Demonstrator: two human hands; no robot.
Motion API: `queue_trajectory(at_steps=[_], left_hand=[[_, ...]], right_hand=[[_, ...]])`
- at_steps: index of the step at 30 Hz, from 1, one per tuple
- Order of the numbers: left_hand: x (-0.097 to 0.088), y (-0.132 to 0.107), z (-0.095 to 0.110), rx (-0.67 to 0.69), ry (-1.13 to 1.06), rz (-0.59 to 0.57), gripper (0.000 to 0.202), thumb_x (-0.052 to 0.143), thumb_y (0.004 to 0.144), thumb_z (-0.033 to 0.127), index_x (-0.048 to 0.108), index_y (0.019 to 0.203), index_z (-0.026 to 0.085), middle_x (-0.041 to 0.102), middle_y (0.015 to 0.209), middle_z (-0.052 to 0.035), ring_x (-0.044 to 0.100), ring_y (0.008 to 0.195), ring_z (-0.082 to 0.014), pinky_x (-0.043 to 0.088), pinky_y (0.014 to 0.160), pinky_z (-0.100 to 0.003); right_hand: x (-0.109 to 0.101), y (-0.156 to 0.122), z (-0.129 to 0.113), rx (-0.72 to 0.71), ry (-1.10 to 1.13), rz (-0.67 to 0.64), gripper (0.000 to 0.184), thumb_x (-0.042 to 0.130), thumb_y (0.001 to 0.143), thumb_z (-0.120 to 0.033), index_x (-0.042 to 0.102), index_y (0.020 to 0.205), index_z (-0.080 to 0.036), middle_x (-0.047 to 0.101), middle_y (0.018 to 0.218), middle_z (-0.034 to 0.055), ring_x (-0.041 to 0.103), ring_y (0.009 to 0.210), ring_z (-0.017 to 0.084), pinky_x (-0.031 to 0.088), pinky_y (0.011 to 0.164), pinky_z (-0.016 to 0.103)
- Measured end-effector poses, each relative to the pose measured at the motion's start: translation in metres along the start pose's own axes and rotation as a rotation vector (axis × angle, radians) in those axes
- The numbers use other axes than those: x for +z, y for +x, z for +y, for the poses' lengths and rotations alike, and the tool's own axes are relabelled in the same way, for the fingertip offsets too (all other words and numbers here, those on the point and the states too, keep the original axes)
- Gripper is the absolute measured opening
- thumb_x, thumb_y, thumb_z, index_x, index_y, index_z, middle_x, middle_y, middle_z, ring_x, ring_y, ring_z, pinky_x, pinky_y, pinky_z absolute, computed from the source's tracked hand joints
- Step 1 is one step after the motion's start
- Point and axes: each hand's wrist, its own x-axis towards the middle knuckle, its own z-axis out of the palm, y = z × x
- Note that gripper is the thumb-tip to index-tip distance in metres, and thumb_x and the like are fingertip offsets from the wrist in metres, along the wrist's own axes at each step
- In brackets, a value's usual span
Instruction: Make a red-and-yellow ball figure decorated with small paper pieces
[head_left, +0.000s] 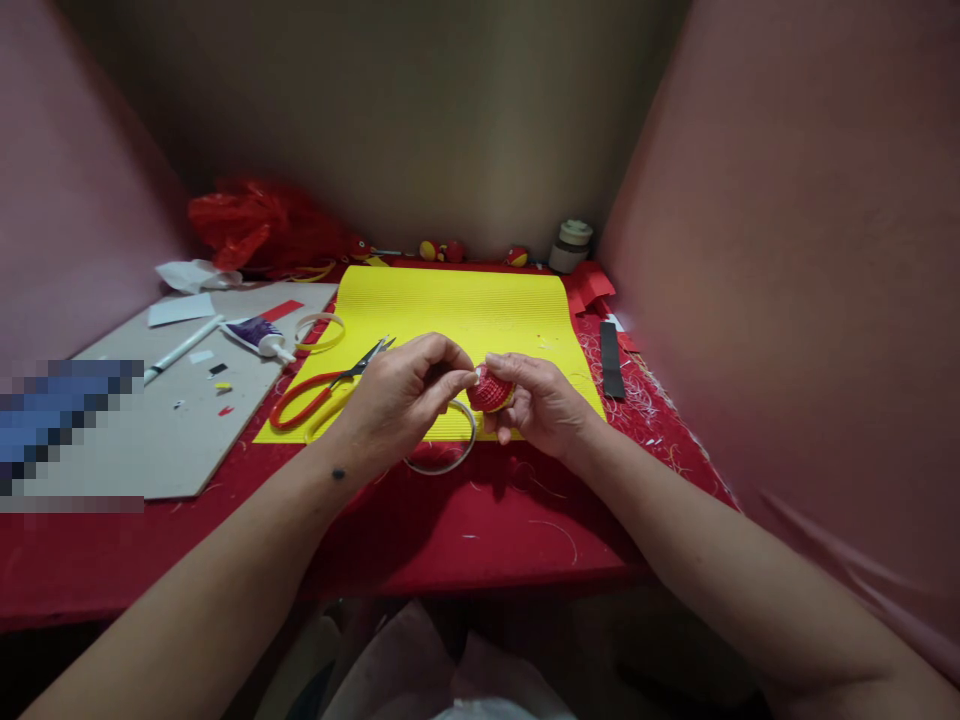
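Observation:
My right hand (541, 402) holds a small red ridged paper dome (490, 389) with a yellow edge, its fingers curled under it. My left hand (409, 397) is closed in a pinch, thumb and fingertips pressed against the dome's left side. Both hands hover over the near edge of a yellow corrugated sheet (457, 305) on the red table (465, 530). A thin ring (450, 458) lies just below my hands. Red-handled scissors (326, 388) lie left of my left hand.
A grey board (165, 440) at the left carries a glue tube (259, 335), a white pen (180, 350) and paper scraps. A black strip (610, 360) lies right of the sheet. A red bag (255, 225), small red-yellow pieces and a jar (571, 245) stand by the back wall.

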Motion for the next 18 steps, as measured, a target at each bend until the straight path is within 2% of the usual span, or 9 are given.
queue_trajectory(at_steps=[11,18], left_hand=[[0.0001,0.0,0.0008,0.006,-0.124,0.01,0.008,0.059,0.085,0.021,0.06,0.079,0.016,0.058,0.066,0.0008,0.048,0.055,-0.0078,0.04,0.051,-0.021],[0.0,-0.0005,-0.0008,0.045,-0.095,0.013,0.007,0.058,0.085,0.02,0.061,0.079,0.017,0.056,0.066,0.0008,0.048,0.055,-0.0084,0.041,0.053,-0.022]], right_hand=[[0.002,-0.0029,-0.003,-0.029,0.033,0.012,0.04,0.082,0.06,-0.043,0.057,0.081,-0.021,0.064,0.071,-0.0026,0.058,0.048,0.012,0.045,0.039,0.025],[0.0019,-0.0031,-0.003,-0.019,0.004,0.011,0.042,0.083,0.058,-0.045,0.056,0.081,-0.022,0.066,0.073,-0.0014,0.057,0.05,0.014,0.044,0.04,0.027]])
